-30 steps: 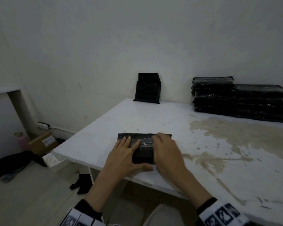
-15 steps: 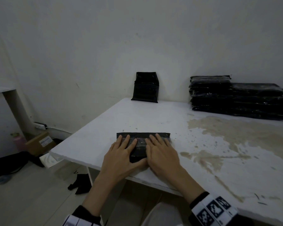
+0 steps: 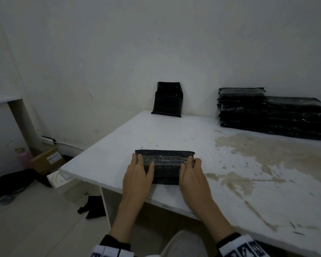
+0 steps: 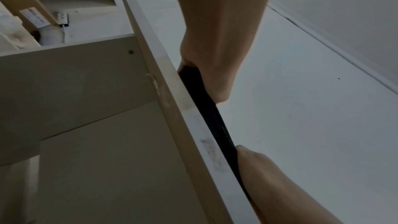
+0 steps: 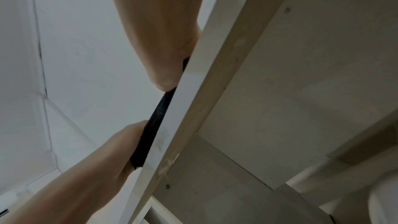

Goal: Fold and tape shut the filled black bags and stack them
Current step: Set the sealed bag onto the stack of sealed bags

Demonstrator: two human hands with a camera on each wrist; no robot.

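Folded black bag (image 3: 165,166) lies flat near the tabletop (image 3: 202,143) front edge; glossy film, rectangular, clear tape strip (image 3: 165,159) along its length. Contents not visible. Left hand (image 3: 137,175) rests on the bag's left end, right hand (image 3: 192,176) on its right end; fingers straight, pressed together, flat on the tape. Behind the bag: one black bag upright (image 3: 167,100) against the wall, stack of flat bags (image 3: 267,114) back right. Brown stain (image 3: 267,154) right of the bag.

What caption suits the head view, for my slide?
Left hand and right hand press flat on a taped black bag on the white table.
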